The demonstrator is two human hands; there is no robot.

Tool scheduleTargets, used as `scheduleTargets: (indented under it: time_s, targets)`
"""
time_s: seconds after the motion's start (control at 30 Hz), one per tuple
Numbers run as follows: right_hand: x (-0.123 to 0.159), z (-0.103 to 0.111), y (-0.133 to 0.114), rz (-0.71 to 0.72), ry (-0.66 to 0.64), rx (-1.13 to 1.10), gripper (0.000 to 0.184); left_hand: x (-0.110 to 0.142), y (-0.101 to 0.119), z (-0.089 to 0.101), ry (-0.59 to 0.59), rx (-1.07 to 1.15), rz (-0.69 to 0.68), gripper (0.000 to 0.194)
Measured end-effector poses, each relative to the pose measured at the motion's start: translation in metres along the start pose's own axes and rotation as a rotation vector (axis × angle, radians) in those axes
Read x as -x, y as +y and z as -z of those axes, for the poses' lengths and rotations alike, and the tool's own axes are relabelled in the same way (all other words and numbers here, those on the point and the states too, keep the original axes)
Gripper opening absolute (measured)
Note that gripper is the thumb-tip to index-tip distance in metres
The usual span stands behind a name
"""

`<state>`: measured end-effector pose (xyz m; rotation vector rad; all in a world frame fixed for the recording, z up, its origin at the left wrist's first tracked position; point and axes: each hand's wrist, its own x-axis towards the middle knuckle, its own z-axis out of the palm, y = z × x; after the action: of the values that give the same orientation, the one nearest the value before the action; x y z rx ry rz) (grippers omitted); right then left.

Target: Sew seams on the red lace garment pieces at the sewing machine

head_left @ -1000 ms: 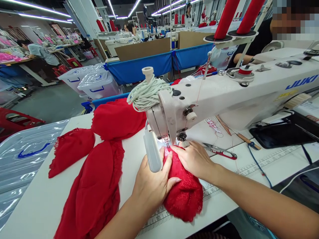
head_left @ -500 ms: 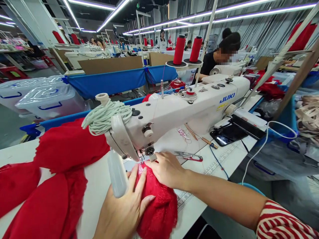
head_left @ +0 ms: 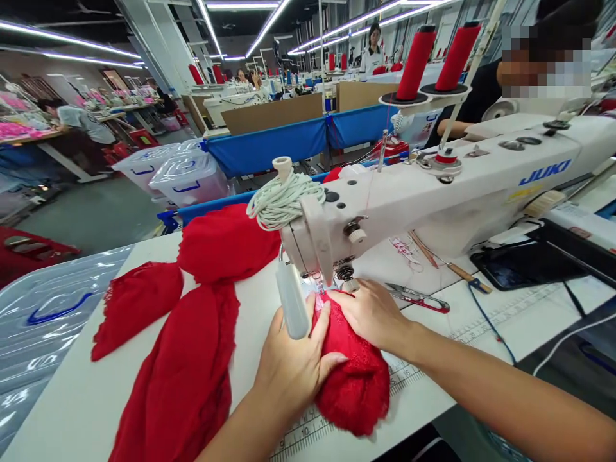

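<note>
Red lace-trimmed fabric point(head_left: 356, 378) lies bunched under the needle end of a white JUKI sewing machine point(head_left: 414, 192). My left hand point(head_left: 293, 359) rests on its left side, fingers stretched toward the presser foot point(head_left: 323, 290) and thumb spread across the cloth. A small pink patch shows by those fingertips. From the right, my right hand point(head_left: 380, 314) has its fingers together, pressed on the fabric close beside the foot; its fingertips are partly hidden. A translucent grey lamp-like piece point(head_left: 292, 301) hangs in front of my left hand.
More red fabric pieces point(head_left: 178, 366) spread over the white table at left. Thread snips point(head_left: 418, 297), a wooden-handled tool point(head_left: 469, 277) and a phone point(head_left: 524, 264) lie right of the needle. Coiled pale cord point(head_left: 286, 200) sits on the machine head. Another person point(head_left: 474, 96) works behind.
The view has swung left, so the machine, fabric and both hands appear farther right. Both hands keep nearly the same place on the red fabric by the presser foot.
</note>
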<state>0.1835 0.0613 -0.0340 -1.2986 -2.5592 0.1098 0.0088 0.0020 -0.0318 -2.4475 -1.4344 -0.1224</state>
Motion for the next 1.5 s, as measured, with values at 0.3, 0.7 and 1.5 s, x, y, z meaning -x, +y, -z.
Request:
scheduleTargets:
  time_s: [0.3, 0.7, 1.5]
  targets:
    - [0.001, -0.006, 0.004, 0.023, 0.06, 0.008, 0.026, -0.001, 0.001, 0.001, 0.012, -0.068, -0.042, 0.075]
    - [0.001, -0.005, 0.005, 0.024, 0.064, 0.005, 0.026, 0.0, 0.001, -0.001, 0.007, 0.011, 0.001, 0.073]
    - [0.001, -0.005, 0.01, 0.077, 0.134, -0.055, 0.031, 0.002, -0.004, -0.006, 0.044, 0.013, -0.017, 0.075]
